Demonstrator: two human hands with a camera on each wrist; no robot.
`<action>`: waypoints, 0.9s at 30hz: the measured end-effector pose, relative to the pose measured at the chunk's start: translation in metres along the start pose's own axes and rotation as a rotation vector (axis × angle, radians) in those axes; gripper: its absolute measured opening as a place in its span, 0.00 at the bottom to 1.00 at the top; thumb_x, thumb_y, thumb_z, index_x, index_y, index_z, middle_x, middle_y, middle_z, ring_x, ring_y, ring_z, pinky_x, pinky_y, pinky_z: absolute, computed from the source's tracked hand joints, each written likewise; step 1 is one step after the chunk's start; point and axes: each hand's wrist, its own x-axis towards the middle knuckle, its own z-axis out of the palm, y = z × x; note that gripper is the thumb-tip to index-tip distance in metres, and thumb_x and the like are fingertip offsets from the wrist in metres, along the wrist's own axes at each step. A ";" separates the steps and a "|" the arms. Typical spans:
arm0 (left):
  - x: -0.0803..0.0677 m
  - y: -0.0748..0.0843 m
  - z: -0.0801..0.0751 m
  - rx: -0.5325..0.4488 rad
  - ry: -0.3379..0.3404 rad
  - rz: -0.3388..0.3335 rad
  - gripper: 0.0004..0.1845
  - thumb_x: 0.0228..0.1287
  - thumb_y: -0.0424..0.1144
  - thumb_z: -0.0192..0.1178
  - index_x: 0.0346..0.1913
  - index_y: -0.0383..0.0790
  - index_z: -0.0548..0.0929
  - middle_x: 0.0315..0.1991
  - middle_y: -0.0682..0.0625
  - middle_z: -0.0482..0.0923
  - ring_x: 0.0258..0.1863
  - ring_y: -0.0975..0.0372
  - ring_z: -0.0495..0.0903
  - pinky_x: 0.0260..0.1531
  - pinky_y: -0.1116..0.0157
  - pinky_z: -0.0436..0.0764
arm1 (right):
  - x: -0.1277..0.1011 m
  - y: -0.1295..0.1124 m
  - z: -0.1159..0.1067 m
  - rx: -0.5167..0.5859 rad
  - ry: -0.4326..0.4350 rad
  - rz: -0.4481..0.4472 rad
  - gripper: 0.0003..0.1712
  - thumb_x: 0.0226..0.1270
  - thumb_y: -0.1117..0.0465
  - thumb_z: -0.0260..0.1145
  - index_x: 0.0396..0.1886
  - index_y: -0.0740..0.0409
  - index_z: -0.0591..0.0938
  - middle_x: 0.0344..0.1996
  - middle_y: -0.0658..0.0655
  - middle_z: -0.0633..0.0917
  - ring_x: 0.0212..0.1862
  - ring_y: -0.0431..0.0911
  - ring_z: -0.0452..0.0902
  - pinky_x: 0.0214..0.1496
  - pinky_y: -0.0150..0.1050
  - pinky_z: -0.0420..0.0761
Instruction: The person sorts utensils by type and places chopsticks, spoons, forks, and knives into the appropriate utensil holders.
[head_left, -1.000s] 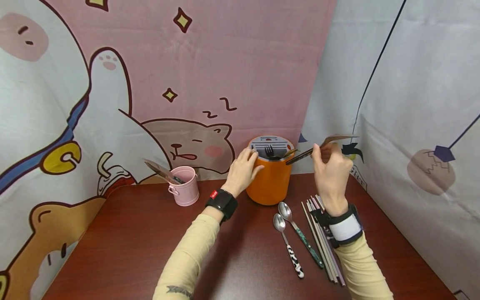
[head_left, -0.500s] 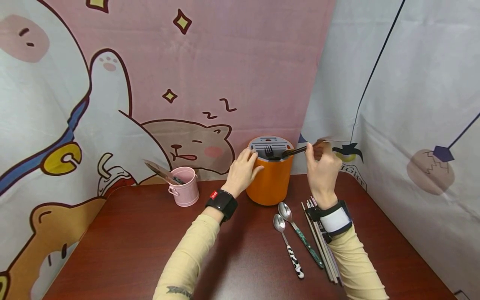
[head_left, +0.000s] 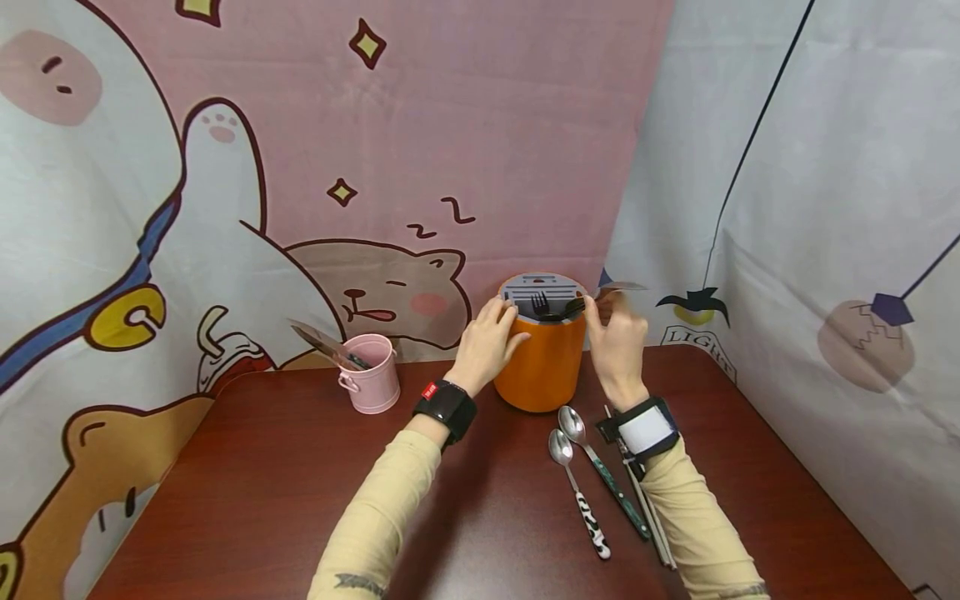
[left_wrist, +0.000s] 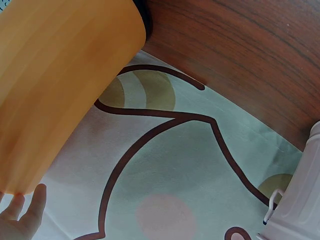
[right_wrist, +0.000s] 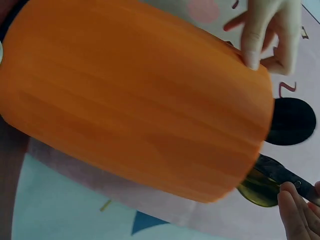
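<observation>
The orange holder is the landmark here, standing at the back of the wooden table, right up against the cartoon backdrop. It's steadied from the left side by the left hand, whose fingers are curled round the upper wall and rim, probably so the tub isn't shoved around while something is fed into the top. In the right wrist view those same fingers are seen wrapped over the far edge of the orange wall.

On the right side of the holder, a dark-handled utensil is pinched by the right hand at rim height, with its working end pointed into the slotted lid. What looks like a gold bowl on that piece is caught just at the holder's rim in the right wrist view, fingertips closed on the handle beside it. Whether it's already seated in a slot can't be told.

A black fork is already stood tines-up in the lid. Just in front of the holder, two spoons are laid side by side, with a bundle of chopsticks next to them, partly hidden under the right sleeve. Well to the left of the holder, a pink bucket is parked with a knife leaning out of it.
</observation>
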 end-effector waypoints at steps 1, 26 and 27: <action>0.000 0.000 0.000 -0.001 -0.001 -0.001 0.24 0.66 0.55 0.55 0.55 0.41 0.75 0.56 0.47 0.72 0.61 0.57 0.70 0.39 0.58 0.83 | -0.001 0.001 0.002 -0.004 -0.008 -0.005 0.12 0.64 0.60 0.66 0.31 0.67 0.79 0.25 0.65 0.86 0.26 0.57 0.84 0.29 0.49 0.80; 0.000 0.001 0.000 -0.006 0.002 0.003 0.24 0.66 0.55 0.55 0.55 0.41 0.75 0.56 0.46 0.72 0.62 0.56 0.70 0.40 0.57 0.83 | -0.008 0.011 0.024 -0.087 -0.209 0.026 0.13 0.61 0.59 0.69 0.33 0.67 0.84 0.32 0.63 0.82 0.35 0.56 0.80 0.38 0.48 0.79; 0.000 0.001 0.000 -0.007 0.001 0.001 0.24 0.66 0.55 0.55 0.56 0.41 0.75 0.56 0.46 0.72 0.62 0.56 0.70 0.40 0.57 0.83 | -0.009 0.010 0.024 -0.087 -0.218 0.029 0.13 0.61 0.59 0.68 0.34 0.67 0.85 0.32 0.63 0.82 0.36 0.57 0.80 0.39 0.49 0.79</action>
